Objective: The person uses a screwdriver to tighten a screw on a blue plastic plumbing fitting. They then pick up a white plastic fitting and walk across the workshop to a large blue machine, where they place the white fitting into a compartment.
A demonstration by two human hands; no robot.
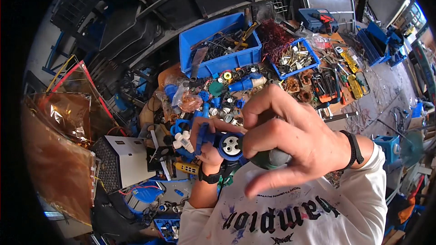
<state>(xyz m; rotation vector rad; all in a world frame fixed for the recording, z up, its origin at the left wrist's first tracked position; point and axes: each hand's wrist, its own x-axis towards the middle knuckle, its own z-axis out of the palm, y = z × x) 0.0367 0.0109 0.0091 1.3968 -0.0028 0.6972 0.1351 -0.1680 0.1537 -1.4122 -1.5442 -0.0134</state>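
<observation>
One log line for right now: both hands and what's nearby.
Left hand: holding blue connector, white holed face toward camera | Right hand: gripping dark rounded object, partly hidden | Beyond: blue crate of tools

Holds the blue connector (pixel 230 146) in the left hand (pixel 210 155), digits wrapped about its left and far sides, partly hidden from view. Shows the left forearm (pixel 203 193) on the near side of the connector, with a black band (pixel 210 177) at the wrist. Positions the right hand (pixel 297 140) just right of the connector: foremost fingers (pixel 274 132) sharply bent at the knuckles, thumb (pixel 272 181) extended on the connector's near side. Presents the right wrist (pixel 347 150), likewise banded in black, farther right of the connector.
</observation>
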